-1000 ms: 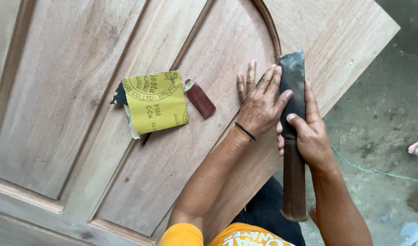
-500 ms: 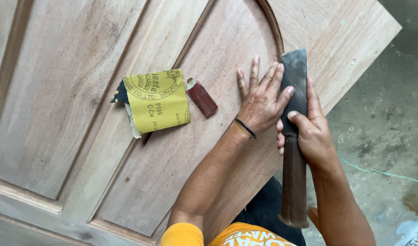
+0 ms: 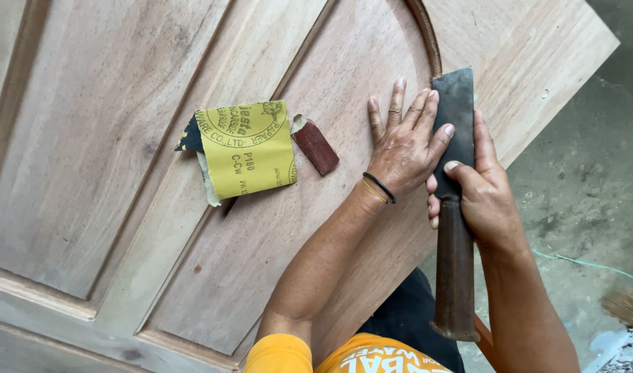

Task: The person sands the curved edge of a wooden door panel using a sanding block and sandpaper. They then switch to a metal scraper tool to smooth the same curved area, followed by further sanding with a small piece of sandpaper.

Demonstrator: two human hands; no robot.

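Everything sits on the wooden door (image 3: 123, 138). Just right of its arched groove (image 3: 432, 41) lies the chisel (image 3: 456, 173), right hand (image 3: 485, 197) around it, left hand (image 3: 407, 141) flat to the groove's left, fingertips on the blade. Further left lie a small sanding block (image 3: 315, 145), then the sandpaper sheet (image 3: 247, 148).

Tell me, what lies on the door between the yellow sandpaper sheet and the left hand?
In the head view, a small reddish-brown sandpaper piece lies on the wooden door, between the yellow sandpaper sheet and the left hand.
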